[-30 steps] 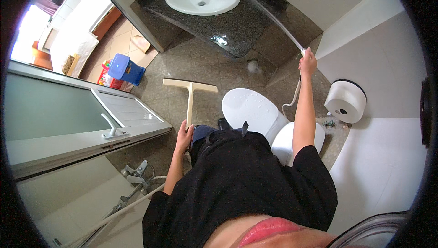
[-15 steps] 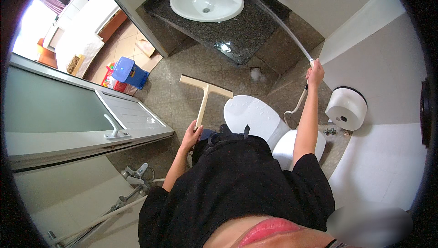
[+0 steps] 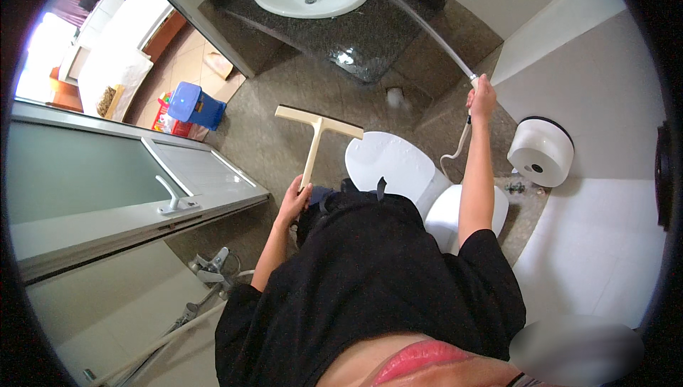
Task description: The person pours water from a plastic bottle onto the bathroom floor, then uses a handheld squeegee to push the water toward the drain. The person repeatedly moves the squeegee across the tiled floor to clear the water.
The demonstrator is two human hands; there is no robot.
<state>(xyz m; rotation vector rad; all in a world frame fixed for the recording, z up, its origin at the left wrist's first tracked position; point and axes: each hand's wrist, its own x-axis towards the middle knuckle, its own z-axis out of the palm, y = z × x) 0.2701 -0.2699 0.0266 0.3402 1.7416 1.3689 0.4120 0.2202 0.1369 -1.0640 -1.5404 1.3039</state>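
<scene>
My left hand (image 3: 292, 198) is closed round the handle of a cream squeegee (image 3: 314, 141), whose wide blade points away from me above the wet floor. In my right hand (image 3: 483, 99), a handheld bidet sprayer (image 3: 474, 82) is gripped at arm's length, its pale hose (image 3: 455, 155) hanging below. A straight jet of water (image 3: 431, 33) runs from the nozzle toward the dark stone counter (image 3: 292, 37), beside the white sink (image 3: 283, 4). My fingers hide most of the sprayer's body. The white toilet (image 3: 390, 163), lid down and dotted with drops, stands between my arms.
A half-glazed door (image 3: 92, 173) with a lever handle stands at the left. Beyond the doorway sits a blue lidded bin (image 3: 198, 106). A round paper dispenser (image 3: 541, 151) is fixed on the right wall. Shower fittings (image 3: 213, 267) are at the lower left; a floor drain (image 3: 395, 97) lies under the counter.
The view has tilted slightly, so the sink sits higher in the picture. My right hand and the sprayer have shifted a little left, the jet still running. Both grips stay the same.
</scene>
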